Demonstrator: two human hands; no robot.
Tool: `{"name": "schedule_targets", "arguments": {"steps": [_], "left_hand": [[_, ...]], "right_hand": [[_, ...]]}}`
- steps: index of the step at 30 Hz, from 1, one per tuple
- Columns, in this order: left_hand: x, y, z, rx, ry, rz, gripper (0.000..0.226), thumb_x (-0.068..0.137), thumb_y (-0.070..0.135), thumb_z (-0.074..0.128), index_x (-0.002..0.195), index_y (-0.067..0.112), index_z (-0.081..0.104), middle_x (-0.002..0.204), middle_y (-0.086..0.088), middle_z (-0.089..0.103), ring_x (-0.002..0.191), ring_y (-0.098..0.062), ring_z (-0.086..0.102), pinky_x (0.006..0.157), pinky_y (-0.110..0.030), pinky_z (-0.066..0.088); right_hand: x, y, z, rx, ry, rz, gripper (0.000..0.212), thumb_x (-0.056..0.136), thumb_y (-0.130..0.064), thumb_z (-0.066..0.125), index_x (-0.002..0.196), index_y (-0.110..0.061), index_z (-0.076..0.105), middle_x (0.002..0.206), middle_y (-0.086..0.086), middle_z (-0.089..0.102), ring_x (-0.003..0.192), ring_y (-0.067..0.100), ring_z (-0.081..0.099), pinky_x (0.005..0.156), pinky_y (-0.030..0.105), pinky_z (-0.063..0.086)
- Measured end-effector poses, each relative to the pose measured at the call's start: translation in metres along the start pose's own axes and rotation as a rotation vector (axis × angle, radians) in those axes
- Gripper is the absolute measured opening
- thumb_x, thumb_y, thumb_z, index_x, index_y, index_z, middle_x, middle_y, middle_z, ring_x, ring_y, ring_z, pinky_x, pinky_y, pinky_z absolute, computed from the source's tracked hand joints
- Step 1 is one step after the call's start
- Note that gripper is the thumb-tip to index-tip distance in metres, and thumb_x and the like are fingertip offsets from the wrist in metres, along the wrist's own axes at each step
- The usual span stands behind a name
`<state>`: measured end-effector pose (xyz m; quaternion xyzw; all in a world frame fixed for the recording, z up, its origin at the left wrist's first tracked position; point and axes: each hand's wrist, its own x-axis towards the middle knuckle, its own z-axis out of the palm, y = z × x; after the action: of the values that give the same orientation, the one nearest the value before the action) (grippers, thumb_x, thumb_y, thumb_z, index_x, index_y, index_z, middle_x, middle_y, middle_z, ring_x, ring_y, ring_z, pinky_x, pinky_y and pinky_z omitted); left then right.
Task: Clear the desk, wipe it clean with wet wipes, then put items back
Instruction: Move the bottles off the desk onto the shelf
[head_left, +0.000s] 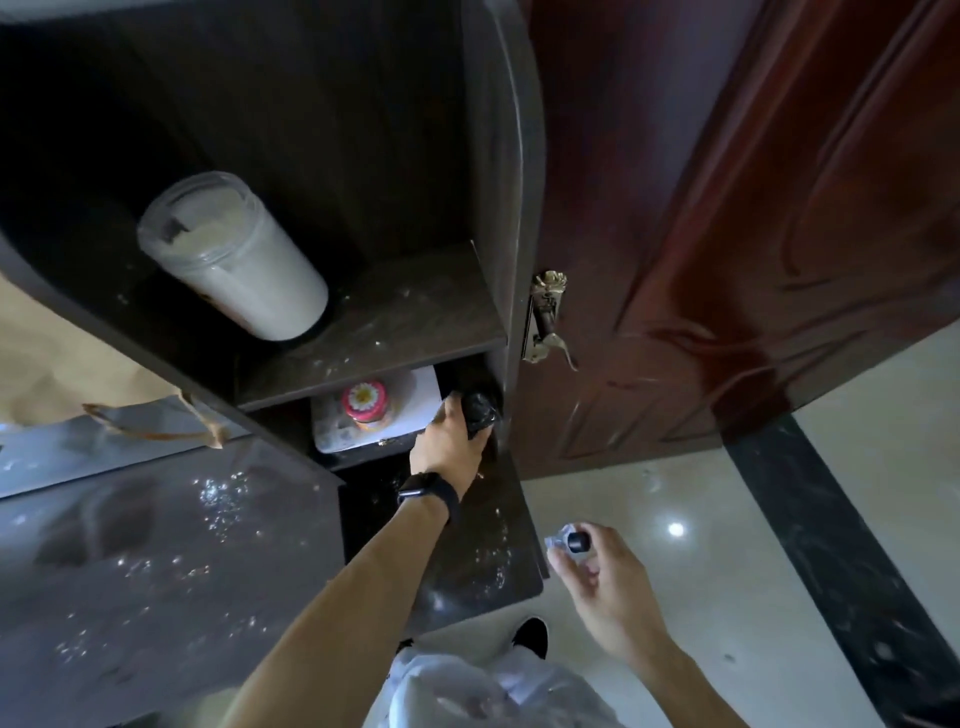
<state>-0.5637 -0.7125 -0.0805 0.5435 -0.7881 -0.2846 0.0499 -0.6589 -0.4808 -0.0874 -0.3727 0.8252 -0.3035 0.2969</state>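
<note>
left hand reaches into the lower compartment of the dark shelf unit at the desk's right end, fingers curled round a black crinkly bundle, possibly a plastic bag, too dark to be sure. the bundle sits at the right side of that compartment, close against the side wall. dark watch on the left wrist. right hand hangs out over the tiled floor, well apart from the shelf, thumb and fingers pinching a small black cylinder with a scrap of clear wrapper beside it. in the same lower compartment, just left of the left hand, a pink-lidded jar with a flower on top stands on a white box. shelf above holds a tall clear jar of white stuff, upright. desk top is dark and glossy, speckled with pale flecks or droplets. brown paper bag at the far left behind the desk. red-brown door stands right of the shelf unit, metal door handle near the shelf's edge. pale plastic bag at bottom centre, below the arms.
</note>
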Motion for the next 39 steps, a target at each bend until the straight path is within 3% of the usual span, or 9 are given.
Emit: {"name": "schedule_targets", "arguments": {"steps": [9, 11, 15, 18, 22, 26, 31, 35, 39], "left_hand": [[0.012, 0.010, 0.007, 0.024, -0.011, -0.089, 0.068, 0.098, 0.040, 0.055, 0.153, 0.018, 0.023, 0.139, -0.013, 0.055, 0.113, -0.039, 0.061, 0.086, -0.046, 0.054], [-0.001, 0.014, 0.011, -0.002, 0.051, -0.098, 0.071, 0.098, 0.037, 0.055, 0.156, 0.020, 0.017, 0.149, -0.008, 0.046, 0.108, -0.038, 0.063, 0.078, -0.044, 0.054], [-0.041, 0.011, 0.028, 0.042, 0.134, 0.015, 0.053, 0.095, 0.027, 0.055, 0.144, 0.023, 0.035, 0.143, -0.003, 0.035, 0.104, -0.035, 0.062, 0.060, -0.037, 0.047], [-0.050, 0.003, 0.040, 0.170, 0.017, 0.091, 0.067, 0.093, 0.030, 0.053, 0.152, 0.030, 0.021, 0.159, 0.004, 0.013, 0.122, -0.030, 0.052, 0.071, -0.043, 0.057], [-0.041, 0.005, 0.043, 0.284, -0.039, 0.063, 0.076, 0.095, 0.038, 0.050, 0.157, 0.025, 0.008, 0.163, 0.013, -0.013, 0.116, -0.032, 0.053, 0.069, -0.040, 0.054], [-0.028, 0.008, 0.035, 0.270, -0.025, 0.052, 0.075, 0.094, 0.032, 0.051, 0.157, 0.027, 0.011, 0.165, 0.013, -0.005, 0.095, -0.035, 0.066, 0.060, -0.034, 0.048], [-0.010, 0.015, 0.024, 0.302, -0.087, 0.034, 0.086, 0.088, 0.019, 0.055, 0.158, 0.024, 0.007, 0.165, 0.011, -0.006, 0.112, -0.034, 0.061, 0.066, -0.035, 0.046], [0.004, 0.025, 0.018, 0.250, -0.116, -0.022, 0.093, 0.081, 0.010, 0.057, 0.158, 0.023, 0.007, 0.164, 0.010, -0.007, 0.115, -0.034, 0.059, 0.072, -0.039, 0.054], [0.018, 0.029, 0.013, 0.196, -0.129, -0.026, 0.093, 0.081, 0.011, 0.059, 0.158, 0.024, 0.009, 0.164, 0.008, -0.003, 0.124, -0.036, 0.053, 0.083, -0.043, 0.054]], "right_hand": [[0.011, 0.021, -0.014, 0.012, -0.031, -0.047, 0.031, 0.091, -0.039, 0.066, 0.116, -0.021, 0.062, 0.104, -0.007, 0.061, 0.083, -0.007, 0.060, 0.066, 0.004, 0.042], [0.015, 0.025, -0.012, 0.001, -0.054, -0.061, 0.035, 0.091, -0.043, 0.065, 0.118, -0.021, 0.062, 0.106, -0.007, 0.062, 0.080, 0.000, 0.062, 0.068, 0.007, 0.044], [0.021, 0.028, -0.006, 0.001, -0.090, -0.078, 0.038, 0.091, -0.044, 0.064, 0.120, -0.019, 0.062, 0.108, -0.005, 0.063, 0.079, 0.004, 0.064, 0.069, 0.006, 0.045], [0.022, 0.028, -0.004, -0.008, -0.115, -0.079, 0.039, 0.092, -0.045, 0.064, 0.120, -0.019, 0.062, 0.109, -0.004, 0.063, 0.080, 0.003, 0.062, 0.068, 0.003, 0.042], [0.021, 0.026, -0.007, -0.011, -0.113, -0.064, 0.040, 0.093, -0.044, 0.063, 0.123, -0.019, 0.061, 0.109, -0.005, 0.061, 0.073, 0.001, 0.061, 0.068, 0.002, 0.040], [0.019, 0.030, -0.012, -0.011, -0.078, -0.069, 0.039, 0.092, -0.044, 0.064, 0.121, -0.019, 0.061, 0.108, -0.005, 0.061, 0.069, -0.003, 0.061, 0.067, 0.002, 0.040], [0.010, 0.041, -0.015, 0.018, 0.019, -0.060, 0.047, 0.087, -0.055, 0.061, 0.115, -0.017, 0.064, 0.104, -0.003, 0.064, 0.079, 0.008, 0.064, 0.078, 0.024, 0.052], [0.002, 0.047, -0.015, 0.019, 0.054, -0.031, 0.033, 0.088, -0.038, 0.071, 0.111, -0.015, 0.066, 0.098, -0.003, 0.063, 0.067, 0.006, 0.062, 0.068, 0.004, 0.040], [-0.003, 0.051, -0.015, 0.016, 0.068, -0.029, 0.032, 0.089, -0.037, 0.071, 0.112, -0.016, 0.065, 0.098, -0.005, 0.063, 0.073, 0.005, 0.062, 0.067, 0.003, 0.039]]}}
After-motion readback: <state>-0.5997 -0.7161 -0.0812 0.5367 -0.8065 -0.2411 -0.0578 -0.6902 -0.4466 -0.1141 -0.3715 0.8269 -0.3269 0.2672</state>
